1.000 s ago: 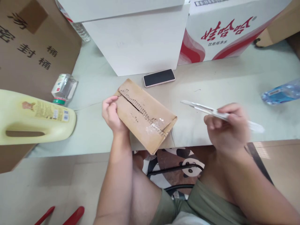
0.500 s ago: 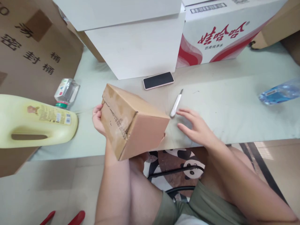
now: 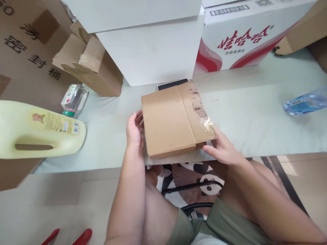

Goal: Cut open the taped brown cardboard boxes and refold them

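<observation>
A brown cardboard box (image 3: 166, 119) is between my hands at the table's front edge, its torn, ragged flap with shiny tape pointing right. My left hand (image 3: 134, 131) holds its left side, the fingertips partly hidden behind the box. At the lower right corner, my right hand (image 3: 221, 146) grips the flap, with the thumb below and the other fingers mostly out of sight. Whether the box rests fully on the table cannot be seen. Behind it, a phone (image 3: 173, 84) is partly covered. The white utility knife is hidden from view.
White cartons (image 3: 153, 54) and a red-and-white carton (image 3: 245, 47) line the back. At left are a yellow jug (image 3: 61, 143), a clear bottle (image 3: 75, 97), an opened cardboard box (image 3: 102, 71) and a large carton (image 3: 22, 68). A blue-labelled bottle (image 3: 304, 102) lies right.
The cardboard box has turned and moved right, its torn flap now facing right and covering the knife. My right hand has taken hold of it. Another cardboard box shows more fully at back left.
</observation>
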`<state>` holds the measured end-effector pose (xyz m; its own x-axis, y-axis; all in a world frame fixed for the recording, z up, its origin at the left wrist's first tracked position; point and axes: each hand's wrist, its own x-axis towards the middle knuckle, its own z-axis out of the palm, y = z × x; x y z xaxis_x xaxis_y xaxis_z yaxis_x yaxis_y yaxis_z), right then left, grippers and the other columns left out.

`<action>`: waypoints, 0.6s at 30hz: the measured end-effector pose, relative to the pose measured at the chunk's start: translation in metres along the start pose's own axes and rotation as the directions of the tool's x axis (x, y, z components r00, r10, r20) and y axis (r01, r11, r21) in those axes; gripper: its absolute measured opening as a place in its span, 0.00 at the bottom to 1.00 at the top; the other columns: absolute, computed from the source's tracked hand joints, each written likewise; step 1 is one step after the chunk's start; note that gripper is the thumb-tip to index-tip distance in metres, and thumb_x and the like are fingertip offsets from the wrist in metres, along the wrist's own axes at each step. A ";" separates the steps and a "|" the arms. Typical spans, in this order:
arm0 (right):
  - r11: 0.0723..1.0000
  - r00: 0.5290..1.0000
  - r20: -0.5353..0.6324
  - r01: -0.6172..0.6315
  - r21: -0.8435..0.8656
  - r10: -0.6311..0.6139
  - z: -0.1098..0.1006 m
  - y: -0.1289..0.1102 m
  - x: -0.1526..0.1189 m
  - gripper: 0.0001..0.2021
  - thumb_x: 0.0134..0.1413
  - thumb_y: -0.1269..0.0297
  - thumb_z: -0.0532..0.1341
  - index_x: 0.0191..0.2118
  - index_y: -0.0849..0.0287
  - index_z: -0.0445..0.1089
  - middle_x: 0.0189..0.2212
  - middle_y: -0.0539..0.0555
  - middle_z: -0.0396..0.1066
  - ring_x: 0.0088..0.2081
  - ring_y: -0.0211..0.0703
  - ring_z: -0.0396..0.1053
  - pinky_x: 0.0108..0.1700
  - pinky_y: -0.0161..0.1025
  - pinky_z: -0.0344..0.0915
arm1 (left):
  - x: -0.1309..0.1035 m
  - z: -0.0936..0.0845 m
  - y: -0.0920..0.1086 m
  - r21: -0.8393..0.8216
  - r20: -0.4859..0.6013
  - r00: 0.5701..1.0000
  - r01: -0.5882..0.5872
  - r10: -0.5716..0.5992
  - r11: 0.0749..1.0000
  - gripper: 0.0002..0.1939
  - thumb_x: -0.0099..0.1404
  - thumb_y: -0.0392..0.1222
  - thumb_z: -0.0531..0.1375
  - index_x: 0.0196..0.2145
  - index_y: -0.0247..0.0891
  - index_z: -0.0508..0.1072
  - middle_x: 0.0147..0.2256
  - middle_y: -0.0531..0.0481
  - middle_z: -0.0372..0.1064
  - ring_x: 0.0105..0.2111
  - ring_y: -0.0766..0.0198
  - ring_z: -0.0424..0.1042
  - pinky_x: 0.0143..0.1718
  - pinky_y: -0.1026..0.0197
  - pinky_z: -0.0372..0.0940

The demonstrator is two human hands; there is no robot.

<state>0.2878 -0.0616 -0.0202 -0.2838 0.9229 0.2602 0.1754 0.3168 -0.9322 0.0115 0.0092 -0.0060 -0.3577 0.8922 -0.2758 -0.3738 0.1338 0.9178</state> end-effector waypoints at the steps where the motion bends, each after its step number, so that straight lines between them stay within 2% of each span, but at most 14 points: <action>1: 0.999 1.000 -0.012 0.006 0.045 -0.006 0.002 -0.001 0.000 0.37 0.58 0.40 0.64 0.68 0.53 0.63 0.66 0.59 0.66 0.68 0.60 0.64 0.69 0.54 0.62 | -0.001 0.000 0.000 0.011 0.001 1.000 0.008 -0.008 1.000 0.19 0.64 0.57 0.61 0.39 0.38 0.76 0.43 0.43 0.79 0.49 0.54 0.77 0.50 0.55 0.72; 4: 0.980 0.997 -0.067 -0.027 0.197 0.041 0.008 0.001 0.000 0.32 0.61 0.38 0.60 0.64 0.52 0.68 0.63 0.58 0.70 0.65 0.59 0.68 0.66 0.54 0.66 | -0.003 -0.001 0.000 0.059 0.022 0.998 0.058 -0.060 0.997 0.23 0.64 0.62 0.61 0.37 0.37 0.76 0.40 0.43 0.79 0.46 0.52 0.78 0.47 0.54 0.73; 8: 0.945 0.976 -0.129 -0.133 0.297 0.178 0.014 0.008 -0.001 0.23 0.67 0.44 0.56 0.59 0.50 0.72 0.60 0.55 0.73 0.64 0.56 0.68 0.67 0.54 0.64 | -0.005 -0.001 -0.002 0.126 0.084 0.980 0.170 -0.182 0.977 0.25 0.61 0.66 0.61 0.31 0.37 0.75 0.31 0.45 0.77 0.38 0.53 0.78 0.39 0.55 0.73; 10: 0.939 0.961 -0.161 -0.169 0.299 0.224 0.015 0.012 -0.001 0.23 0.66 0.44 0.56 0.58 0.50 0.72 0.60 0.56 0.73 0.64 0.56 0.69 0.68 0.56 0.63 | -0.003 0.000 0.001 0.085 0.090 0.987 0.124 -0.132 0.989 0.24 0.60 0.64 0.62 0.31 0.38 0.75 0.30 0.46 0.76 0.38 0.53 0.78 0.41 0.55 0.73; 12: 0.939 0.954 -0.179 -0.180 0.291 0.239 0.015 0.013 -0.001 0.29 0.63 0.37 0.56 0.60 0.51 0.70 0.61 0.58 0.72 0.64 0.59 0.68 0.67 0.58 0.64 | -0.001 -0.001 0.007 0.003 0.058 0.998 0.004 -0.004 1.000 0.20 0.59 0.60 0.63 0.30 0.38 0.74 0.29 0.47 0.76 0.41 0.53 0.79 0.45 0.55 0.73; 15: 0.953 0.970 -0.133 -0.166 0.252 0.204 0.014 0.010 0.000 0.39 0.56 0.30 0.58 0.64 0.51 0.65 0.63 0.59 0.70 0.65 0.61 0.68 0.66 0.59 0.66 | -0.001 -0.005 0.022 -0.089 0.027 0.991 -0.129 0.131 0.988 0.15 0.56 0.54 0.63 0.28 0.39 0.75 0.28 0.47 0.76 0.45 0.51 0.79 0.48 0.55 0.73; 18: 0.977 0.983 -0.063 -0.164 0.137 0.173 0.014 0.003 0.000 0.41 0.54 0.30 0.61 0.65 0.53 0.64 0.62 0.62 0.71 0.64 0.62 0.68 0.65 0.59 0.68 | -0.009 -0.012 0.034 -0.122 0.093 0.990 -0.092 0.104 0.988 0.13 0.54 0.52 0.64 0.28 0.40 0.76 0.29 0.47 0.77 0.47 0.49 0.79 0.49 0.53 0.75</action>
<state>0.2753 -0.0634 -0.0269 -0.1887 0.9758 0.1101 0.0884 0.1285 -0.9878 -0.0083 0.0011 0.0244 -0.3133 0.9376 -0.1509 -0.4410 -0.0029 0.8975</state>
